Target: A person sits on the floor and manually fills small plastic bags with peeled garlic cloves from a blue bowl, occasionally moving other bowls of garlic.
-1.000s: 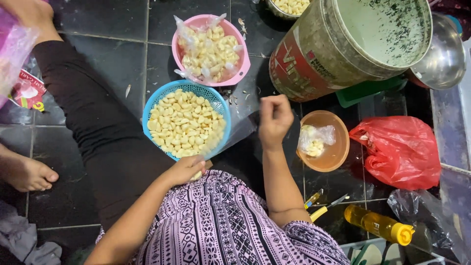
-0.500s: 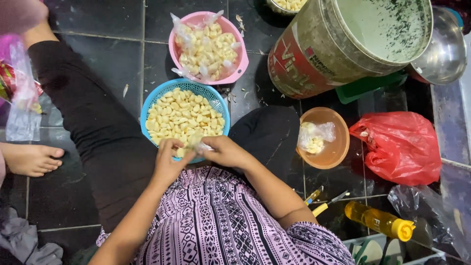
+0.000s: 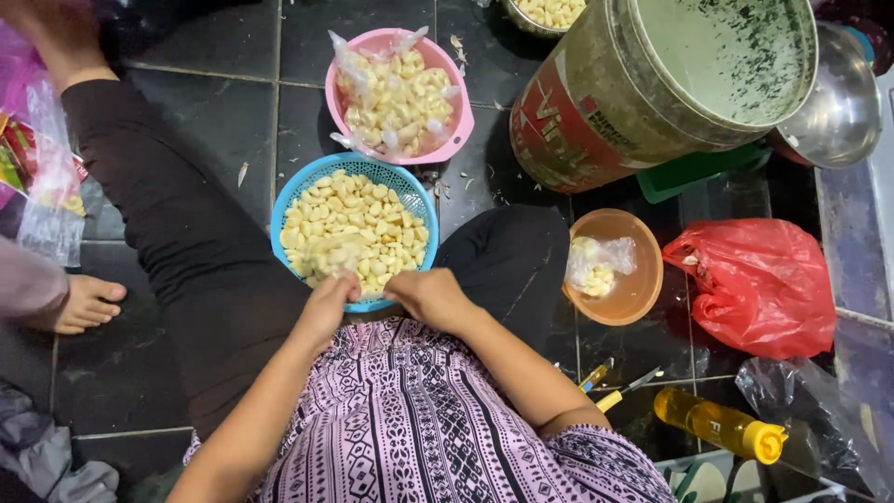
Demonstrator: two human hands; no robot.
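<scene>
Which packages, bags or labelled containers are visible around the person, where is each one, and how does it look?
Large tin drum: upper right, tipped over, cylinder, olive with a red printed label.
Red plastic bag: right, on the floor, crumpled.
Yellow bottle: lower right, lying down, yellow cap.
Colourful wrappers in clear plastic: left edge, partly cut off.
Small clear bag: inside the orange bowl, holding pale pieces.
No screens or signs.

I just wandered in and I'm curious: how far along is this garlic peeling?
Done: the blue basket is heaped with bare cloves. In hand: the left hand and right hand meet at its near rim; what they pinch is hidden. Left: the pink bowl holds cloves among small clear bags, the orange bowl one part-filled bag. How many remain unpeeled can't be told.
</scene>
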